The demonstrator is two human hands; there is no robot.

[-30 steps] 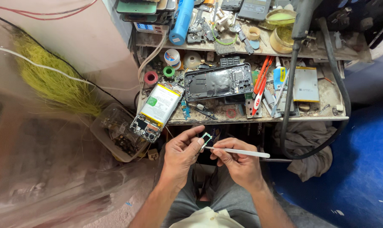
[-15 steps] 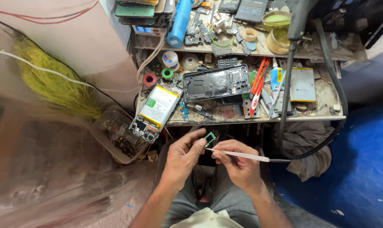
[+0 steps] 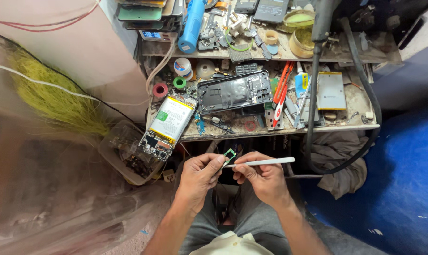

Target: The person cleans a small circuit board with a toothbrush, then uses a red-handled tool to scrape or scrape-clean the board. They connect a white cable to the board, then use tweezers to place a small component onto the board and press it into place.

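The left hand [image 3: 200, 175] pinches a small green-edged part [image 3: 229, 155] just below the workbench [image 3: 355, 123] edge, while the right hand [image 3: 260, 177] – fingers closed on a white tool [image 3: 263, 162] – probes it, a prying step, I'd judge, calling for light, steady pressure.

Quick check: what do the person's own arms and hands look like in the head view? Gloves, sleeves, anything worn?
Both the left hand and the right hand are bare: no gloves, and no rings, watch or bands that can be made out. The forearms are uncovered as far as the frame shows, no sleeves. Grey trousers cover the legs below.
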